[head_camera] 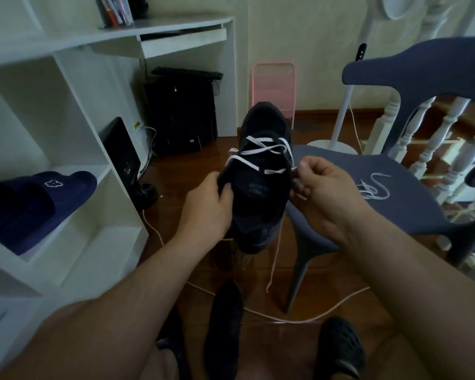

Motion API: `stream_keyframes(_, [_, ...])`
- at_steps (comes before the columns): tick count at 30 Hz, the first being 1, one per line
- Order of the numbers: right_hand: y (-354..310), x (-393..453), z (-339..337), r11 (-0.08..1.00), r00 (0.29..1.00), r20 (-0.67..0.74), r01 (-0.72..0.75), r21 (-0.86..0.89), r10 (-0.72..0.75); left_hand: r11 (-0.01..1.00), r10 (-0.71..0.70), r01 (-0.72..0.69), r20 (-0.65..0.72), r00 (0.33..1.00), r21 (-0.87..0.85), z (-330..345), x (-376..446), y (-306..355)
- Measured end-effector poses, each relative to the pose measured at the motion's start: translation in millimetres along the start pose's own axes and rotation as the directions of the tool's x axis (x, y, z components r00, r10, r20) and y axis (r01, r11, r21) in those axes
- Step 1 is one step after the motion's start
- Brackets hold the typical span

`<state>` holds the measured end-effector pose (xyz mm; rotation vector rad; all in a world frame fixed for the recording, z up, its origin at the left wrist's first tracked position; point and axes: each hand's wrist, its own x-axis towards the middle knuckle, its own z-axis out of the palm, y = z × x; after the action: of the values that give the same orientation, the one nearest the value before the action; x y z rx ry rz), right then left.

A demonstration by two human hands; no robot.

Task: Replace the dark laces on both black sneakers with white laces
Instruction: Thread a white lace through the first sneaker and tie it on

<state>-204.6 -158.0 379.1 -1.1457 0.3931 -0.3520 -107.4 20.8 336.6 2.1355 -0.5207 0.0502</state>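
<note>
While left hand [207, 207] grips the matte black sneaker [258, 176] | right hand [317, 187] pinches flat white lace [261, 152]

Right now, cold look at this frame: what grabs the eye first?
The black sneaker held up mid-frame, with a white lace crisscrossing its upper eyelets. The left hand grips its left side by the tongue while the right hand pinches the lace at its right edge. Next, a spare white lace lying loose on the grey chair to the right, and dark blue slippers on the white shelf at left.
</note>
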Motion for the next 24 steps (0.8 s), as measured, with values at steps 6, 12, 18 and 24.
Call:
stream_keyframes(6, [-23.3, 15.9, -24.9, 0.987, 0.997, -0.079, -0.002, 0.162, 0.015, 0.999, 0.011, -0.009, -0.064, 0.998, 0.036, -11.0, 6.7, -7.7])
stream_keyframes(12, [-0.9, 11.4, -19.4, 0.329, 0.953, 0.238, 0.290, -0.899, -0.189, 0.980, 0.099, -0.090, -0.044, 0.994, 0.176, -10.5, -1.9, -2.9])
stream_keyframes(18, [-2.5, 17.1, -27.4, 0.260, 0.938, 0.299, 0.337, -0.905, -0.176, 0.985, 0.077, -0.065, -0.073, 0.994, 0.160, -13.4, 0.8, -4.4])
stream_keyframes(24, [-11.3, 23.1, -39.4, 0.151, 0.947, 0.313, 0.320, -0.935, -0.066, 0.995, 0.057, -0.045, -0.147, 0.988, 0.088, -23.7, 6.4, -6.2])
